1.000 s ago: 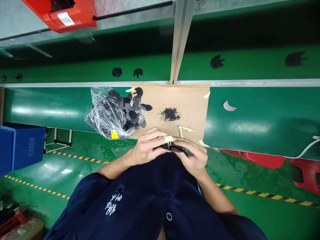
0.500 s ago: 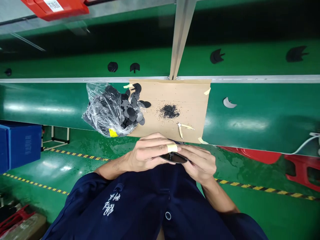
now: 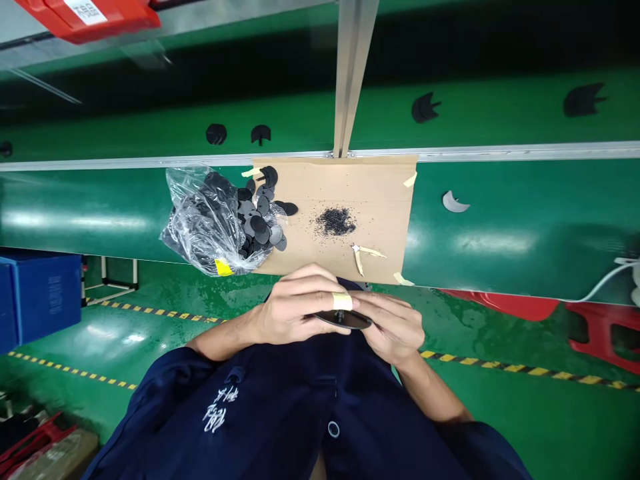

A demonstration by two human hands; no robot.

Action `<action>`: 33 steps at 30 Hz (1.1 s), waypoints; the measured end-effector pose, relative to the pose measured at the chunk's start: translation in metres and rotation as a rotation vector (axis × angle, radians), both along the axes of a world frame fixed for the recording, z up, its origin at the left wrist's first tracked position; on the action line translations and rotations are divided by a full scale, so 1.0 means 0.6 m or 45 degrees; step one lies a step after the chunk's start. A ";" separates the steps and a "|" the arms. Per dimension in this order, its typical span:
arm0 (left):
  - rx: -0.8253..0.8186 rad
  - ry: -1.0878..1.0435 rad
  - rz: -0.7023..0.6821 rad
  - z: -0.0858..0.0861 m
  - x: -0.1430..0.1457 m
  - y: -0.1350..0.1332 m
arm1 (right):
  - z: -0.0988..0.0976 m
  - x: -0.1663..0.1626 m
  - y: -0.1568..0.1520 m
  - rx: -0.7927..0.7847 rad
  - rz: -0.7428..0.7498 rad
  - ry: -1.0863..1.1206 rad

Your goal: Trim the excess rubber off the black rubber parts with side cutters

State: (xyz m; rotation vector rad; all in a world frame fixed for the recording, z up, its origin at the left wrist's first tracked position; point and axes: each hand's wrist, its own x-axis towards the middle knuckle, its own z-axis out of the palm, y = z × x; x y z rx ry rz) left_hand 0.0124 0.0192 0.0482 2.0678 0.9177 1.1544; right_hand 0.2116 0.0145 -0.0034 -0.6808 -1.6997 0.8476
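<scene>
Between my two hands, close to my body and just in front of the table edge, is a thin black disc (image 3: 353,321) with a small raised part near its middle. My left hand (image 3: 299,305) grips its left side, fingers closed, with yellow tape (image 3: 342,301) wrapped on one fingertip. From the other side my right hand (image 3: 390,321) pinches the disc, its fingertips meeting those of the left. The fingers hide much of the disc. Beyond them, small black bits (image 3: 336,221) lie heaped on a cardboard sheet (image 3: 385,193).
A clear plastic bag (image 3: 193,223) spills black discs (image 3: 263,207) onto the cardboard's left side. Torn tape strips (image 3: 359,260) lie near its front. A grey crescent piece (image 3: 455,202) sits to the right. Behind the metal rail (image 3: 475,151) are several black pieces (image 3: 425,108). A post (image 3: 353,80) rises there.
The view has shifted slightly, so the table things appear a little further left. Both hands keep hold of the disc, which seems tilted a little differently.
</scene>
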 end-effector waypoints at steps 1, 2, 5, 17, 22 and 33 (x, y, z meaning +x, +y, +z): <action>-0.015 -0.005 -0.009 -0.001 0.000 0.002 | -0.003 -0.003 0.000 -0.005 -0.015 0.016; -0.028 -0.016 -0.011 -0.002 0.000 0.004 | -0.006 -0.006 0.000 -0.010 -0.026 0.030; -0.083 -0.096 0.004 -0.007 0.001 0.005 | -0.015 -0.015 0.001 -0.008 -0.048 0.067; -0.033 -0.159 -0.068 -0.013 0.000 0.000 | 0.005 0.012 0.026 0.261 -0.034 -0.170; 0.001 -0.156 -0.030 -0.012 -0.002 -0.001 | 0.010 0.008 0.022 0.142 0.018 -0.108; -0.600 -0.397 -0.279 0.012 -0.012 0.024 | -0.004 -0.019 0.008 -0.622 0.320 0.339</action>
